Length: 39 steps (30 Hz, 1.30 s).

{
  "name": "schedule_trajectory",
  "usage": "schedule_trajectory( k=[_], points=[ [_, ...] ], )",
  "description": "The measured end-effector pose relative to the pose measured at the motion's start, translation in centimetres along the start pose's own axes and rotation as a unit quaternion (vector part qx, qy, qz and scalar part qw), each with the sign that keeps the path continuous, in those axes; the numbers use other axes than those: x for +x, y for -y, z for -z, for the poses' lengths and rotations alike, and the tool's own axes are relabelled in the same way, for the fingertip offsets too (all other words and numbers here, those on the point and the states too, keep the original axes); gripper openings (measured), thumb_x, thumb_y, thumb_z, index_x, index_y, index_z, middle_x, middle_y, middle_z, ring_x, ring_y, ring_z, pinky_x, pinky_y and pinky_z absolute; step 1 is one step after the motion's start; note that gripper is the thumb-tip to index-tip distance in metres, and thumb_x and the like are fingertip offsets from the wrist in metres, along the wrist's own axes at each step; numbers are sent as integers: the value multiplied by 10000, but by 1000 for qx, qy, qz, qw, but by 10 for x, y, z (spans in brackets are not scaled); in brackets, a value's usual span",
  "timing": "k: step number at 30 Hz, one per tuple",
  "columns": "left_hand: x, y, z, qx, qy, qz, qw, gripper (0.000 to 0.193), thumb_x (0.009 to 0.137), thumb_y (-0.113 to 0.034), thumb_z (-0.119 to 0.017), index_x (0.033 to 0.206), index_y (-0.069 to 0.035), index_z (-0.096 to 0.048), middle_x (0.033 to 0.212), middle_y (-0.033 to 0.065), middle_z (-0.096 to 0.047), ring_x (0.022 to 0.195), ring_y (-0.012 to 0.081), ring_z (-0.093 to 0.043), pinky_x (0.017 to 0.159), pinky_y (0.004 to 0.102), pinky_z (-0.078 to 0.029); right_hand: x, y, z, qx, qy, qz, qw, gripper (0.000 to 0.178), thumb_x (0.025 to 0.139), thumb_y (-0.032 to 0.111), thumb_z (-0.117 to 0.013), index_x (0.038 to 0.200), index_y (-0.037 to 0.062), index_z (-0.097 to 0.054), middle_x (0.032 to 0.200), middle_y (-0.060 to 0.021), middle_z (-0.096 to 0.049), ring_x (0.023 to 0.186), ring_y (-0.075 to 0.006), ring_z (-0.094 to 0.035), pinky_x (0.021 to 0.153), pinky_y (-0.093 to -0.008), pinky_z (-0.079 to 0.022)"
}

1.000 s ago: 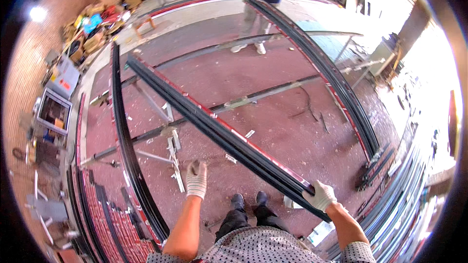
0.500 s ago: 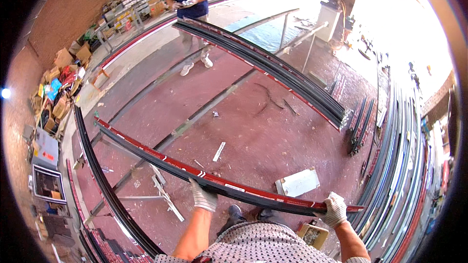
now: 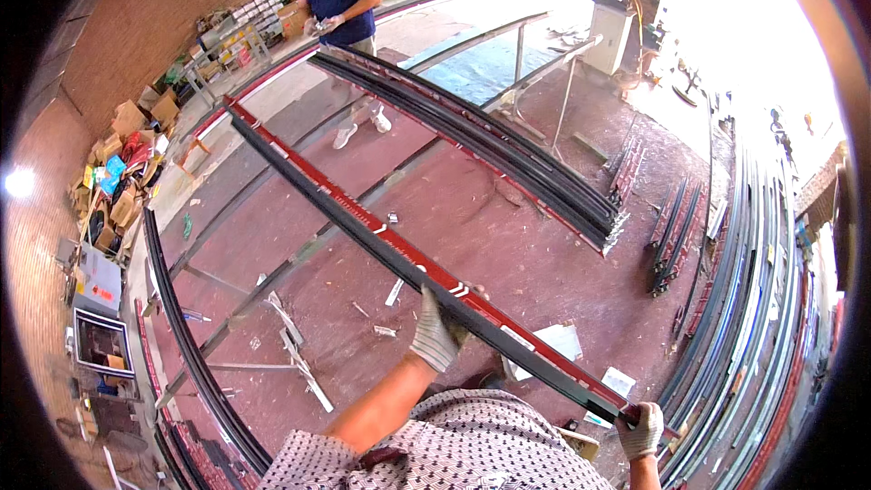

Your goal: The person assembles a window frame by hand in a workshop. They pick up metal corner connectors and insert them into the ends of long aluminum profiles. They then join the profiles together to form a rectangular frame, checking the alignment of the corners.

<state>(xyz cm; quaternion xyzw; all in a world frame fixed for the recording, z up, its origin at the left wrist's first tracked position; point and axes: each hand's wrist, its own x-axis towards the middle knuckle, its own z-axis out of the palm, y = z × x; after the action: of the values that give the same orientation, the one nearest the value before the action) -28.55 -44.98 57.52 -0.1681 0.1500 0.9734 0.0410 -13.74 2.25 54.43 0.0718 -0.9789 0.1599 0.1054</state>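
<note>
Red-black profile [image 3: 410, 259] in both gloved hands [image 3: 434, 340], aslant above the floor [image 3: 435, 209].

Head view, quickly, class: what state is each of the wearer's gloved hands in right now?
Left hand: holding the long red-and-black profile bar partway along.
Right hand: closed on the same bar, close to its right end.

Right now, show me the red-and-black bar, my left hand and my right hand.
Red-and-black bar [image 3: 432, 264], head view: red face, about midway.
Left hand [image 3: 437, 336], head view: glove's middle.
Right hand [image 3: 641, 432], head view: glove's middle.
</note>
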Motion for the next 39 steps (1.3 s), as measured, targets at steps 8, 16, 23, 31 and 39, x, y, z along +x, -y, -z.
schedule_trajectory(
  k=[8, 16, 23, 31, 39],
  points=[
    [71, 72, -56, 39, 89, 170, 981, 729, 743, -704, -601, 1104, -71, -597, 1132, 133, -631, 1084, 296, -602, 976, 458, -493, -13, 10, 80, -4, -77, -68, 995, 232, 775, 227, -773, 915, 88, -652, 852, -100, -631, 806, -311, -604, 718, -433, -484],
    [167, 78, -100, 92, 76, 187, 975, 706, 826, -683, -551, 1280, -143, -517, 1216, 90, -591, 1126, 272, -570, 975, 479, -477, 30, 74, 105, -113, -142, -160, 970, 361, 675, 239, -850, 935, 72, -663, 832, -115, -647, 755, -321, -635, 713, -422, -516],
    [303, 33, -142, 100, 57, 149, 982, 591, 907, -635, -494, 1207, -134, -587, 1141, 77, -646, 1062, 272, -593, 957, 462, -460, 168, 126, 94, -191, -149, -177, 954, 373, 692, 251, -788, 954, 74, -591, 836, -127, -598, 755, -352, -612, 699, -439, -494],
    [442, -33, -172, 99, 107, 156, 977, 672, 896, -647, -499, 1251, -77, -530, 1175, 100, -604, 1089, 290, -573, 986, 460, -446, 368, 134, 44, -191, -144, -143, 960, 443, 649, 226, -839, 979, 80, -581, 865, -126, -635, 785, -344, -637, 701, -437, -507],
    [375, -96, -131, 299, 200, 142, 922, 481, 993, -460, -476, 1176, -31, -594, 1111, 75, -655, 1009, 233, -630, 938, 386, -498, 546, 75, -53, -151, -68, -183, 969, 426, 751, 408, -765, 943, 67, -597, 900, -154, -663, 849, -351, -657, 739, -449, -515]
  ],
)
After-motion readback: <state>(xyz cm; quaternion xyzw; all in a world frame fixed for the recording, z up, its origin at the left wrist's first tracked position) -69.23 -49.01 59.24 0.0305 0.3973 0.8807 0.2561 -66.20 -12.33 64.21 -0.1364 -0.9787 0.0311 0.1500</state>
